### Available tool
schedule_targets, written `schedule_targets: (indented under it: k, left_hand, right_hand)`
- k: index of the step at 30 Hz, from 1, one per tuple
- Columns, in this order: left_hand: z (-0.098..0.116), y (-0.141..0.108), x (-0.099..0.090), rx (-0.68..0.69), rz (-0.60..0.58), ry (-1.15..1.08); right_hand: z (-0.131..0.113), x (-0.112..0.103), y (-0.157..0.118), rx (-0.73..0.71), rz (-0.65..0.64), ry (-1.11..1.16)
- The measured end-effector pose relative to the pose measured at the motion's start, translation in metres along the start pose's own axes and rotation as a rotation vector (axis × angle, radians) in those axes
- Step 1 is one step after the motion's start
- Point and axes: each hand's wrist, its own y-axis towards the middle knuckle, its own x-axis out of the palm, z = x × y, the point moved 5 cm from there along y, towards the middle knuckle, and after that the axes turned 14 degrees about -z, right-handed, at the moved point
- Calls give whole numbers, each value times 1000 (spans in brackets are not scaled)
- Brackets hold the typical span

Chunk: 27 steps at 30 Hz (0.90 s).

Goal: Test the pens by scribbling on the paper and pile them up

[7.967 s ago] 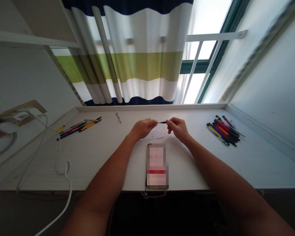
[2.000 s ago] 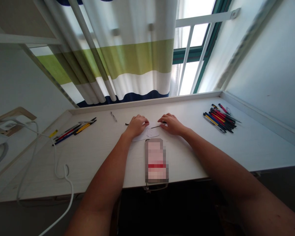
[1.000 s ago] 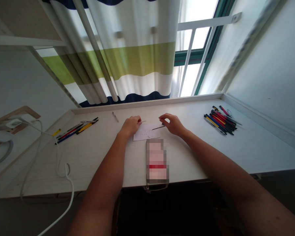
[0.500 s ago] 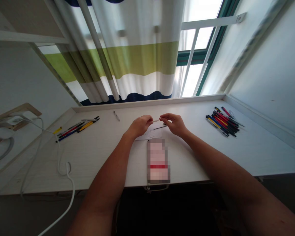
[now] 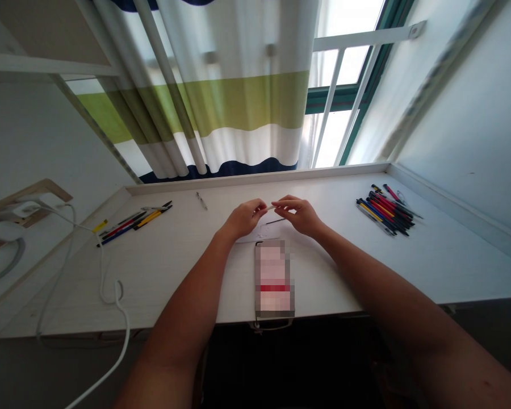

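Observation:
Above the middle of the desk, my left hand [image 5: 247, 218] is closed in a pinch around a thin pale tube [image 5: 270, 208], perhaps a pen barrel. My right hand [image 5: 301, 216] has its thumb and fingers closed at the tube's other end; the fingertips hide most of that end. Just under the hands, a slim dark rod like a pen refill [image 5: 275, 221] lies on a white sheet of paper [image 5: 249, 237]. Small marks or bits on the paper are too small to make out. Nearer to me lies a phone-shaped thing [image 5: 275, 272], its face blurred.
On the white desk [image 5: 187, 272], several pens [image 5: 132, 223] lie at left, and a heap of pens [image 5: 387, 211] at right. A single pen [image 5: 201, 200] is near the back. White cables [image 5: 119, 301] hang over the left front edge. A curtain [image 5: 238, 102] hangs behind.
My right hand has moved slightly left, bringing its fingertips onto the end of the pale tube. The gap between the hands has narrowed. The things on the desk have stayed put.

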Motion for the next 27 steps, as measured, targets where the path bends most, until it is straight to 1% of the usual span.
schedule_targets:
  k: [3,5,6,10,12,14,17,19,27]
  left_hand:
    - [-1,1,-1,9,19,-8]
    - [-3,1,-2,-8,25,44]
    - [-5,2,-3,-20,27,79]
    - [-12,3,-5,-66,22,176]
    - [-14,3,-5,-81,13,188]
    - [-14,2,-5,-67,1,202]
    - [-12,1,-3,-18,-24,232]
    - [-13,1,-3,-13,-35,240]
    - [-20,0,-4,-88,-36,297]
  right_hand:
    - [2,-3,-1,6,20,-3]
    - [7,-5,-1,32,19,-76]
    - [10,-4,0,49,-13,-142]
    - [25,6,2,126,-253,-417]
    - [29,10,3,157,-311,-481]
    - [29,13,4,176,-329,-521]
    - [28,16,5,192,-335,-570]
    - [27,15,5,190,-320,-594]
    - [21,-7,3,166,-131,-688]
